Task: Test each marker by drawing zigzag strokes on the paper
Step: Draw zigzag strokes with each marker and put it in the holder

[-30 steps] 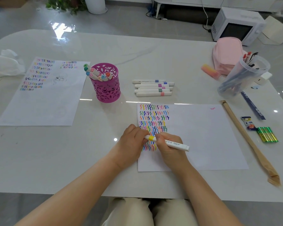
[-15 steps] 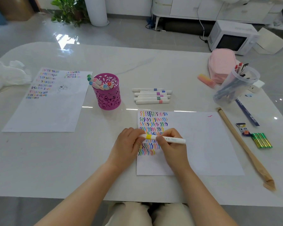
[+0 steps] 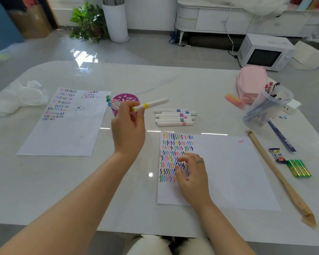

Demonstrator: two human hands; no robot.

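Marker [image 3: 155,103]: white barrel, yellow band and tip. Paper [image 3: 228,172]: white, rows of zigzag strokes in blue, green, pink, purple and orange; loose markers [image 3: 173,119]: white with blue, purple, green and pink bands. Pen cup [image 3: 126,98]: magenta, cut-out pattern; pouch [image 3: 250,83]: pale pink; bench [image 3: 63,181]: glossy white.

Both forearms are bare all the way from the near edge of the table [image 3: 50,190] out to the left hand [image 3: 128,133] and the right hand [image 3: 192,177]. A small greenish mark [image 3: 200,161] runs across one finger of the right hand, above the table. Below the table's near edge, the lap shows cream-white trousers [image 3: 151,244], with a dark gap between the legs.
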